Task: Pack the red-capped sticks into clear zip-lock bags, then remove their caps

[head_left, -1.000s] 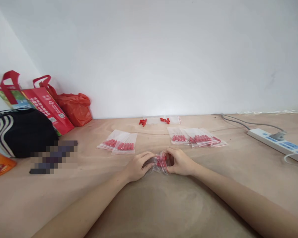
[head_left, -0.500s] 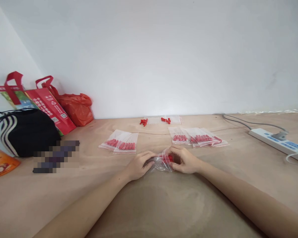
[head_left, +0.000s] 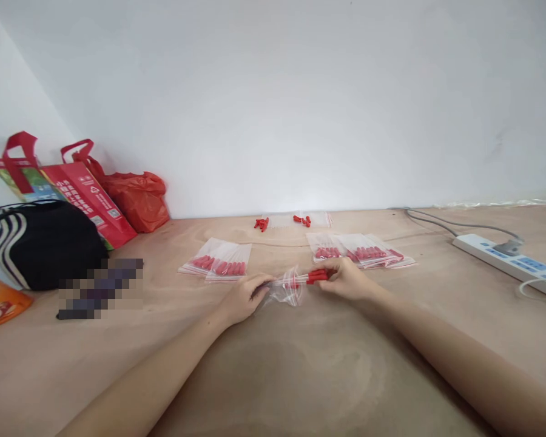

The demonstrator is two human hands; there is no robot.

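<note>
i see the left hand (head_left: 243, 297) pinching the bag (head_left: 283, 291) just above the table (head_left: 300, 376), the right hand (head_left: 346, 279) gripping red pegs (head_left: 317, 276) at its mouth: filling step, i judge, and next calls for that mouth held open.

Bag piles (head_left: 361, 252) ahead, gap btwn.

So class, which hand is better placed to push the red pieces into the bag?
Probably the right hand: it pinches the red pieces at the mouth of the bag, which the left hand holds.
</note>
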